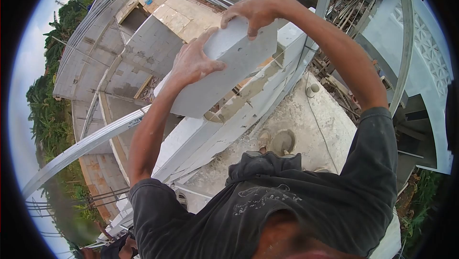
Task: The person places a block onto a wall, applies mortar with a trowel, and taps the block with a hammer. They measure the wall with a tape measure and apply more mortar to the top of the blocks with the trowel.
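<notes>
A large white lightweight concrete block (210,89) is held between both my hands, slanting across the view over the top of a white block wall (184,137). My left hand (197,61) grips its near left end, thumb on the face toward me and fingers over the upper side. Around the far right end curls my right hand (251,13), its thumb also on the near face. Pale dust coats both hands. Below the block, grey mortar (229,108) shows in the gap between the wall's blocks.
Down by my feet stands a bucket (283,141) with grey contents on the pale floor (330,115). A cable and a short pipe (312,90) are nearby. Long metal bars (86,139) flank the wall at both ends. Beyond it lie unfinished grey walls (143,53) and scrap wood (349,17).
</notes>
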A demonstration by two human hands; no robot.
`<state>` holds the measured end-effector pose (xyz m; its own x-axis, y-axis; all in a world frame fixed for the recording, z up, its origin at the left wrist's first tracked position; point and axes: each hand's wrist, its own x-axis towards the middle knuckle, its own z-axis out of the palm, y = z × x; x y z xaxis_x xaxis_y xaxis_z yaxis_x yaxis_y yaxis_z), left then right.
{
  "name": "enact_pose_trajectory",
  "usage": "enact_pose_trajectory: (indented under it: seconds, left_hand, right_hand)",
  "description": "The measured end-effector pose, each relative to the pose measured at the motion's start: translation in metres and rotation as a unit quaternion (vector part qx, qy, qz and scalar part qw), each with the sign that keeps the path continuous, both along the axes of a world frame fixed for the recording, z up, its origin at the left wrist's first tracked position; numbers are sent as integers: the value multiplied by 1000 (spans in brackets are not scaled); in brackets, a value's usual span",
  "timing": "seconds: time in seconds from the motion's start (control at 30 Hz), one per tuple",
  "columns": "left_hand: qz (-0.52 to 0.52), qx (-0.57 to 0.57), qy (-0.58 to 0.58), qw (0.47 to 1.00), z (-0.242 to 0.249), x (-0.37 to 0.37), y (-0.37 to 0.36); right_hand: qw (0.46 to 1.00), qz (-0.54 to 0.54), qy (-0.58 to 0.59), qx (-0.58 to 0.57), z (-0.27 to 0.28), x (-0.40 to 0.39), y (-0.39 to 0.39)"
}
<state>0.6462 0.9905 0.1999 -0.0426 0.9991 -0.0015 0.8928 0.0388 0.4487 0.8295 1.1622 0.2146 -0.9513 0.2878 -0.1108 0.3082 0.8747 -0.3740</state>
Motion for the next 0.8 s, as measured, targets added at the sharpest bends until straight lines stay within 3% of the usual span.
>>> enact_pose_trajectory:
  seconds: [0.5,0.8]
  left_hand:
    - [-22,-13,20,999,-22,1,25]
    - [-4,-13,25,1000,-51,1,19]
  right_hand:
    - [998,-55,-10,-1,-4,15,2]
    - [996,-88,-30,16,-36,7,0]
